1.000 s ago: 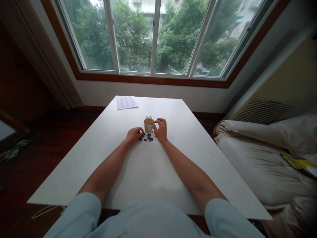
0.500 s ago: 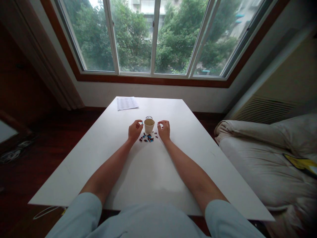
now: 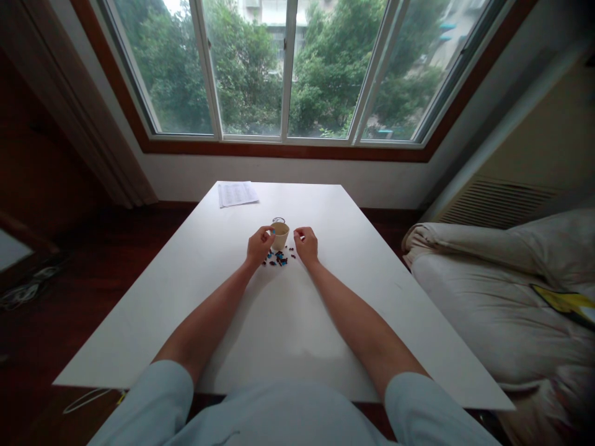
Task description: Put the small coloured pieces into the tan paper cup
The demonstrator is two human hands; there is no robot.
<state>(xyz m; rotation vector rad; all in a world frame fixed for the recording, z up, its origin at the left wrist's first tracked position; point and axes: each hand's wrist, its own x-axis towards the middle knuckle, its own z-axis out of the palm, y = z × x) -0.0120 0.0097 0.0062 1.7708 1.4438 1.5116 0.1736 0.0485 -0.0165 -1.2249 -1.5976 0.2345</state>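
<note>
White tbl edges [image 3: 141,285] lie well apart frm cup [image 3: 281,240] & adj. L hand [image 3: 258,246].

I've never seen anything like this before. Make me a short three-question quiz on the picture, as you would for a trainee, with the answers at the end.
1. True or false: the cup stands upright on the white table.

2. What colour shows on the small piece at the fingertips of the left hand?
A) yellow
B) blue
C) white

3. Fill in "near" or "far": seen from the person, the sheets of paper lie toward the ____ end of the table.

Key: 1 true; 2 B; 3 far.
</note>
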